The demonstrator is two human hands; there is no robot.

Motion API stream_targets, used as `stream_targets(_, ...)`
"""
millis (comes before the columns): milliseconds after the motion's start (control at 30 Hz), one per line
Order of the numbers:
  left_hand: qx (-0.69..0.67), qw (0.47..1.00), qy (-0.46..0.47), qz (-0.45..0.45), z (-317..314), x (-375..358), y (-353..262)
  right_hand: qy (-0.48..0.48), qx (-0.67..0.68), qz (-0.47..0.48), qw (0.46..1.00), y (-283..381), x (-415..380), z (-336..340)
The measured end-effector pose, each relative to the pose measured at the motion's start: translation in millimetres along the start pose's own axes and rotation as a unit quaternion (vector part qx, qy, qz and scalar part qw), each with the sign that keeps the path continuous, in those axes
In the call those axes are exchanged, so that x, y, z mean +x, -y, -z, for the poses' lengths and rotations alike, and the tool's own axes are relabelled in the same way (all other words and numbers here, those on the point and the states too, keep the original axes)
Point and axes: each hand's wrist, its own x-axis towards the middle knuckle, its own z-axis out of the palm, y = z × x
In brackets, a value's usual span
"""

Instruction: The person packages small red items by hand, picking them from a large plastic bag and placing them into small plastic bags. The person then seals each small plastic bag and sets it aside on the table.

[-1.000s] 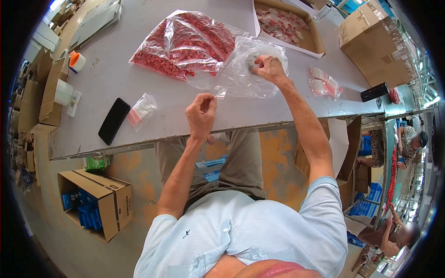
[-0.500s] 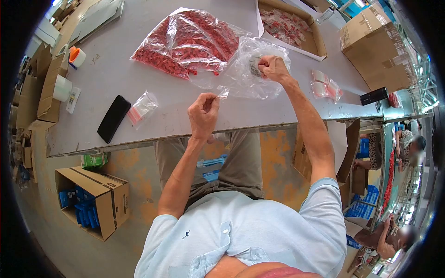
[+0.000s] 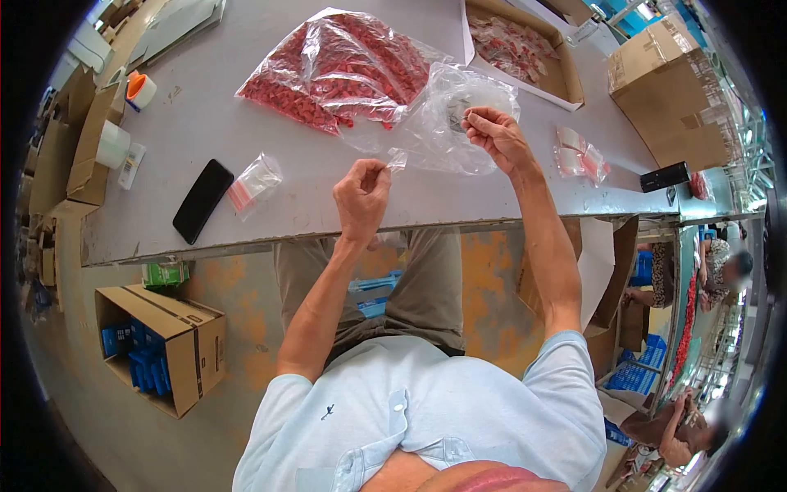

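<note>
My left hand point(image 3: 362, 193) pinches a small clear plastic bag point(image 3: 397, 160) over the table's near part. Up and to the right, my right hand point(image 3: 498, 135) has thumb and fingers pressed together; whatever is between them is too small to name. Just behind those fingertips lies an open clear plastic bag point(image 3: 447, 135) with small greyish pieces point(image 3: 456, 111) in it. Touching it on the left is a large clear bag of small red parts point(image 3: 336, 70).
An open carton point(image 3: 566, 86) at the back holds small bags with red pieces. Small bags point(image 3: 580, 154) and a taped cardboard box point(image 3: 668, 94) are at the right. On the left lie a black phone point(image 3: 202, 201), bags point(image 3: 256, 184) and tape rolls point(image 3: 141, 92).
My right hand has lifted out of the bag of greyish pieces and drawn slightly toward me, fingertips pinched. My left hand stays almost in place with the small bag.
</note>
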Motion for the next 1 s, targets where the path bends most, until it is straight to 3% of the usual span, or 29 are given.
stream_targets(200,0.047,0.998,-0.036,0.024,-3.4,1.4,-1.0,0.072,0.131,-0.016,0.989,-37.1,-43.5,-63.2)
stream_targets(267,0.013,0.998,-0.039,0.039,-3.1,3.0,-6.7,0.067,0.111,-0.026,0.991,-48.9,-55.2,-88.5)
stream_targets(500,0.026,0.999,-0.020,0.042,-0.1,4.8,-7.1,0.008,-0.023,0.066,0.998,-75.8,-59.7,-125.4)
stream_targets(600,0.014,0.999,-0.009,0.040,0.8,3.9,-5.7,-0.026,-0.143,0.121,0.982,-75.8,-55.7,-130.6)
stream_targets(667,0.005,0.999,0.000,0.033,0.6,3.8,-3.9,-0.059,-0.292,0.208,0.931,-74.2,-58.4,-136.1)
stream_targets(800,-0.001,1.000,0.015,0.027,2.0,3.8,-3.0,-0.069,-0.283,0.212,0.933,-75.6,-58.0,-142.2)
stream_targets(1000,-0.008,0.999,0.020,0.024,2.7,3.9,-3.1,-0.080,-0.282,0.131,0.947,-60.6,-58.9,-141.3)
